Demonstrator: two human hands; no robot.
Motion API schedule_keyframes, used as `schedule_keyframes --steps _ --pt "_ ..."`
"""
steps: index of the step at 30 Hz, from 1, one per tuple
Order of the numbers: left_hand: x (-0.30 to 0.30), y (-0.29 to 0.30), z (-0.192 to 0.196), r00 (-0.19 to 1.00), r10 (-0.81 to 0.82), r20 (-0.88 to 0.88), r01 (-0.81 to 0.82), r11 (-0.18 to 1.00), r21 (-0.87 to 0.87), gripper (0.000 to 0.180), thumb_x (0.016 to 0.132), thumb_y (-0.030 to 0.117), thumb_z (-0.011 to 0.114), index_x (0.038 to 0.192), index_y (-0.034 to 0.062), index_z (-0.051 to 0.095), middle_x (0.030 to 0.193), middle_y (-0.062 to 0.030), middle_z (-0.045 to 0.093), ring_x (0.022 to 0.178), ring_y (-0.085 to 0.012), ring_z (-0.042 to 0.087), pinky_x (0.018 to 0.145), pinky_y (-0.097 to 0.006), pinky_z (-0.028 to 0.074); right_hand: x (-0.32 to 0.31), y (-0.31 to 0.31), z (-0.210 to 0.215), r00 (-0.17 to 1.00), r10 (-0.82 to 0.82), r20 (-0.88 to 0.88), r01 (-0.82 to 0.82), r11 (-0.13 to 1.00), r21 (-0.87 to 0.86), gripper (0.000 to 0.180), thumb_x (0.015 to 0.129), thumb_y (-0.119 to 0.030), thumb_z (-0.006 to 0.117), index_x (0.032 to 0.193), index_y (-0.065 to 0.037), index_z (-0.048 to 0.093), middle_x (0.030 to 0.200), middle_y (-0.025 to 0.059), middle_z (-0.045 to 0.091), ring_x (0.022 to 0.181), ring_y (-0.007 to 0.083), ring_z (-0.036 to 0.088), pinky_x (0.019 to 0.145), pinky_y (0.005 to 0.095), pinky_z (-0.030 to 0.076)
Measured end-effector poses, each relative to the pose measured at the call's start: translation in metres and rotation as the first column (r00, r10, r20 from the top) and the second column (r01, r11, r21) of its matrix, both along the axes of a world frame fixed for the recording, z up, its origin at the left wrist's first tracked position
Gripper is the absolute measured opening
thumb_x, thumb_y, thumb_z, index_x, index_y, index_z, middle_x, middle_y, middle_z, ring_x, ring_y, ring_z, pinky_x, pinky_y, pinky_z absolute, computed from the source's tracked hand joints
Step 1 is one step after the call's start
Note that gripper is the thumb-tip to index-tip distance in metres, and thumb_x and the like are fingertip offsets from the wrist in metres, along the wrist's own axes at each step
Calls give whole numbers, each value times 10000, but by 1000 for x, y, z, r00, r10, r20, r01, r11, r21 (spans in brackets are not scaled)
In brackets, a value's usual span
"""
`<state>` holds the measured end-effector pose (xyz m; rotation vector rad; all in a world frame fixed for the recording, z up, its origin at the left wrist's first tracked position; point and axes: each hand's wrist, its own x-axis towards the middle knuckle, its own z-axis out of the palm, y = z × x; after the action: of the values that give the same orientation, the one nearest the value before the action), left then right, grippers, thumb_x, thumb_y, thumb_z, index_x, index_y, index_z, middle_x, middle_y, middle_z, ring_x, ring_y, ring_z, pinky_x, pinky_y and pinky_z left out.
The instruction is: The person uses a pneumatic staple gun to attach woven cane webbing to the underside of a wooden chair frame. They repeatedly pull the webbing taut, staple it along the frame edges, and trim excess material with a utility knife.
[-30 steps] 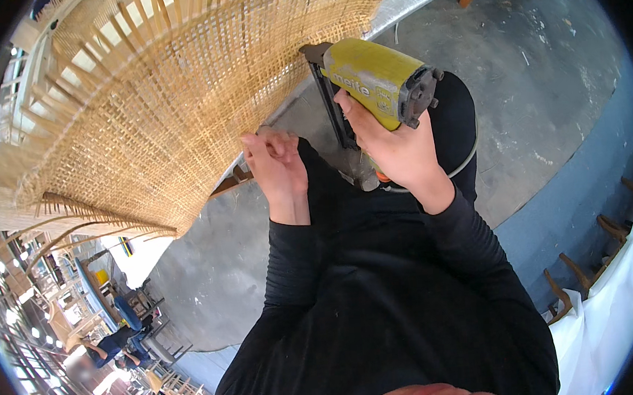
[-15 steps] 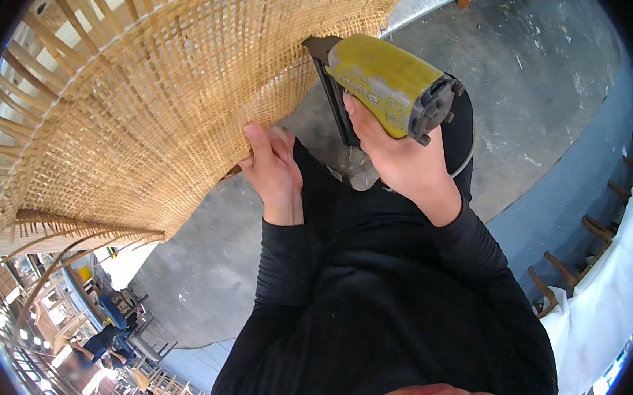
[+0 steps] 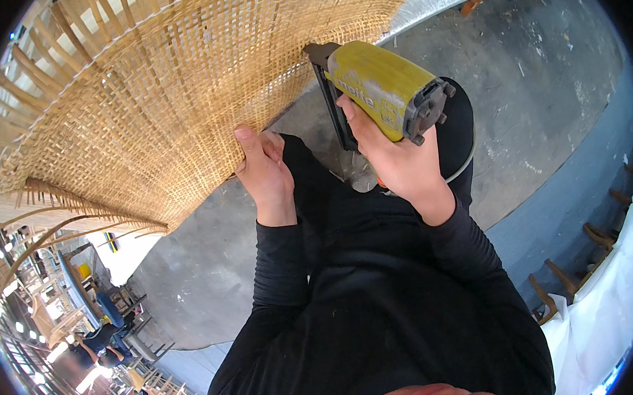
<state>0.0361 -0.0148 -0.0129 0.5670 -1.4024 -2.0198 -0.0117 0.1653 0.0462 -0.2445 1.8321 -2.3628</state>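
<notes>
Head view: see a broad tan woven-cane sheet [image 3: 199,88] ahead and leftward of both hands, with its near edge on a long slant from lower left to upper right. Find at that edge a worn yellow-and-black nail gun [image 3: 378,83], nose-first, gripped in the right hand [image 3: 408,163]. Nearer to the sheet, see the left hand [image 3: 267,175], half-curled, with thumb over the edge; whether pinching, cannot tell.

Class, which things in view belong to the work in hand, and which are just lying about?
In use: yellow nail gun, in the right hand; woven cane sheet, left hand at its edge.

Lying about: curved wooden legs; white sheeting beside them.
</notes>
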Motion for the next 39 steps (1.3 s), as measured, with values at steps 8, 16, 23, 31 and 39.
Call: schedule_keyframes --steps 8,16,23,31,39 --pt "2 -6 -12 996 -81 -39 78 994 -77 427 1100 352 544 749 121 467 540 15 389 504 -103 394 500 -279 320 -5 -6 -5 969 -40 -243 67 992 105 200 957 -20 723 1150 15 687 979 25 721 742 55 630 624 224 491" --pt "9 -16 -19 1000 5 14 -3 989 -148 441 1086 286 584 686 120 505 558 9 443 524 -96 431 512 -274 346 5 -10 3 999 -31 -12 31 999 41 177 967 -56 728 1136 -9 704 866 -21 685 636 24 547 551 213 433" --pt "7 -11 -19 1000 -26 -12 24 989 -145 448 1081 281 597 672 120 508 569 11 465 526 -102 447 522 -264 371 9 -10 3 997 -32 -64 36 997 63 184 973 -52 714 1150 -7 696 888 -11 687 635 31 555 549 214 440" --pt "44 -25 21 913 -126 389 242 933 -266 232 1029 171 657 860 14 638 655 -15 575 569 -107 510 551 -272 423 10 21 9 973 113 203 -81 984 -160 287 942 -10 728 1222 24 673 1135 60 747 974 114 696 829 264 535" --pt "124 -113 91 762 647 -43 -239 219 -946 568 1100 373 514 1483 -47 490 1442 -219 554 1307 -277 540 1116 -394 404 -1 84 -28 971 133 197 -117 989 -91 339 964 -94 729 1276 13 651 1138 47 735 915 106 653 783 258 501"
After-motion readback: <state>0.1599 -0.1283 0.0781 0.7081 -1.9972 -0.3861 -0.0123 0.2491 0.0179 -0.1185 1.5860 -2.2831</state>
